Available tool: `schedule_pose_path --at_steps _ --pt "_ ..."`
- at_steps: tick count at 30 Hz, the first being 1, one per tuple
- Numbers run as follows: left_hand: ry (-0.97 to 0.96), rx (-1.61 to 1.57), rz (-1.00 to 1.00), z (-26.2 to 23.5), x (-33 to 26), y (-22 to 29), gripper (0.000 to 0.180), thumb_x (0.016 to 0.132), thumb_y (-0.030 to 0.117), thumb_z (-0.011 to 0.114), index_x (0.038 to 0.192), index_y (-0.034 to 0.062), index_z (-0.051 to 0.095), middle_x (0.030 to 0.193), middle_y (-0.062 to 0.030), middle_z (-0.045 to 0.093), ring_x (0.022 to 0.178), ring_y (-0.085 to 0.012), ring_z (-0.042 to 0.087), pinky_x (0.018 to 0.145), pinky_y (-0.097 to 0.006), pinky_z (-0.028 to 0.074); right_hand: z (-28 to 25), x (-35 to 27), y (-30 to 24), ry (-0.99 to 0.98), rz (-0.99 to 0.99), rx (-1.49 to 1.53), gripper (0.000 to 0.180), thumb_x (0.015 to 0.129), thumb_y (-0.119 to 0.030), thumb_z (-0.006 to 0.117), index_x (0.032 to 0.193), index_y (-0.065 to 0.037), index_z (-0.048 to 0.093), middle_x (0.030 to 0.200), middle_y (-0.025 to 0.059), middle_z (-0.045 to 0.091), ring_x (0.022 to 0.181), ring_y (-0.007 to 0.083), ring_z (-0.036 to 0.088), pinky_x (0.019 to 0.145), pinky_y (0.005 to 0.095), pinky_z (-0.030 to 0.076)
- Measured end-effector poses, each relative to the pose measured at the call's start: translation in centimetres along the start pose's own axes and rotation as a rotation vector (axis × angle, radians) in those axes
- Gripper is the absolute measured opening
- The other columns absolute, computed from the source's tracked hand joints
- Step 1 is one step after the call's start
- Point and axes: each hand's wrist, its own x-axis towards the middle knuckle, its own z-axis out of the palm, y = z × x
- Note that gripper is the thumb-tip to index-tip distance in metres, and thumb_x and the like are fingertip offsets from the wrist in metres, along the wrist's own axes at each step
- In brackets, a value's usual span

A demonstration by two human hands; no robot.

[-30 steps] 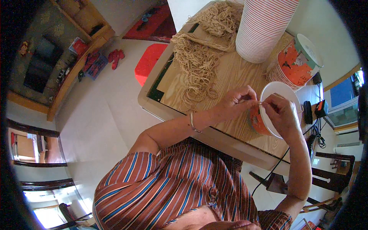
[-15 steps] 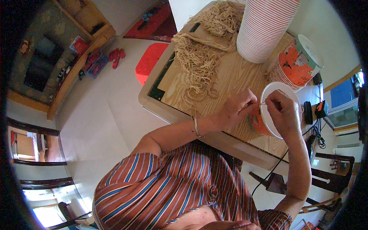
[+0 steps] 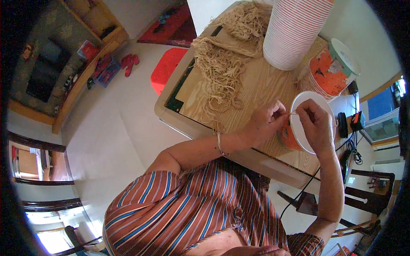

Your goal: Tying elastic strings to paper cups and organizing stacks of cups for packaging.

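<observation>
My left hand [image 3: 265,121] is closed in a pinch on a thin tan string [image 3: 292,114]. The string runs across a short gap to my right hand [image 3: 316,127], whose fingers are pinched on it too. Both hands are over a paper tub [image 3: 288,135] with an orange outside and a white inside. My right hand covers part of the tub's opening. A thin strand shows at the tub's right edge; where it ends is hidden. Left of my hands, a loose heap of tan string [image 3: 220,70] spreads over the wooden tabletop [image 3: 265,91].
A tall stack of white, red-rimmed paper tubs [image 3: 294,34] stands at the back. Right of it, more orange tubs [image 3: 326,72] lie tilted. Black cables [image 3: 352,149] and a small black box [image 3: 358,121] are by the right edge. A red stool [image 3: 166,68] stands left of the table.
My hands have shifted only slightly, with the string still pinched between them. The tub and the string heap stay in place.
</observation>
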Motion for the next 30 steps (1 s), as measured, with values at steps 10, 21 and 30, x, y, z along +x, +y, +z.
schedule_pose_path --at_steps 10,21,30 --pt "0.037 0.007 -0.018 -0.2 0.1 1.2 0.016 0.089 0.014 0.063 0.100 0.0037 0.058 0.091 -0.0058 0.062 0.088 -0.0147 0.061 0.079 -0.031 0.050 -0.2 -0.1 -0.3 -0.005 0.097 -0.010 0.015 0.088 -0.015 0.060 0.087 -0.001 0.061 0.075 0.0136 0.064 0.068 0.0185 0.063 0.065 0.0323 0.049" --pt "0.071 0.241 0.231 -0.4 0.4 0.2 0.011 0.086 0.009 0.061 0.095 0.0035 0.059 0.090 -0.0119 0.060 0.086 -0.0287 0.061 0.074 -0.037 0.049 0.0 0.2 0.0 -0.012 0.062 0.058 0.012 0.088 -0.012 0.060 0.086 0.000 0.061 0.074 0.0102 0.064 0.068 0.0133 0.060 0.065 0.0294 0.048" --pt "0.135 0.243 0.377 0.0 0.3 0.7 0.013 0.080 -0.001 0.058 0.090 0.0021 0.052 0.082 -0.0155 0.056 0.077 -0.0351 0.059 0.065 -0.041 0.047 1.0 0.2 0.3 -0.012 0.074 0.220 0.009 0.088 -0.007 0.056 0.083 0.000 0.057 0.070 0.0055 0.057 0.067 0.0088 0.053 0.064 0.0261 0.045"
